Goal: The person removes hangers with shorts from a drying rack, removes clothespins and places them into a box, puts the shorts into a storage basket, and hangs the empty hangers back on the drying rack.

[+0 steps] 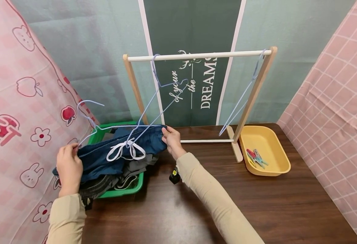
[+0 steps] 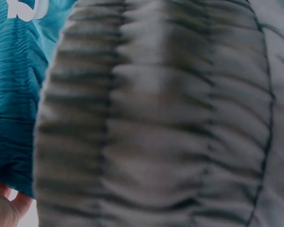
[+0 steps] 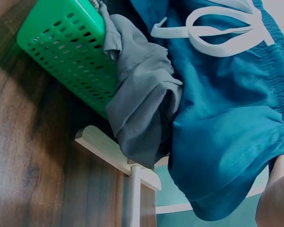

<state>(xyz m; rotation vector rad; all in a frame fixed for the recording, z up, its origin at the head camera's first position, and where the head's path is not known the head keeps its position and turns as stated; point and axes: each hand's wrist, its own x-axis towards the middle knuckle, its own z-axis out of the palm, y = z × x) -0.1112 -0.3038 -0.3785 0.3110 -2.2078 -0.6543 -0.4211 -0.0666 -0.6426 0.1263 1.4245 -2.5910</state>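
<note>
A pair of blue shorts [image 1: 99,162] with a white drawstring bow [image 1: 114,152] stretches between both hands above the green basket [image 1: 140,183]. At the waistband's left end, my left hand [image 1: 70,166] grips the cloth. My right hand [image 1: 172,140] pinches the other end, its thumb and fingers partly seen in the right wrist view. A pale blue hanger [image 1: 88,118] runs along the waistband between the hands, its hook pointing up. How far its lower part goes inside the shorts is hidden. Grey clothes [image 3: 142,90] spill over the basket's edge.
A wooden rack [image 1: 251,95] with a white bar [image 1: 196,56] stands at the back. One hanger [image 1: 148,110] hangs at its left, overlapping the shorts in view; another hanger [image 1: 236,108] hangs at the right. A yellow tray [image 1: 270,145] holds several clothespins [image 1: 256,157].
</note>
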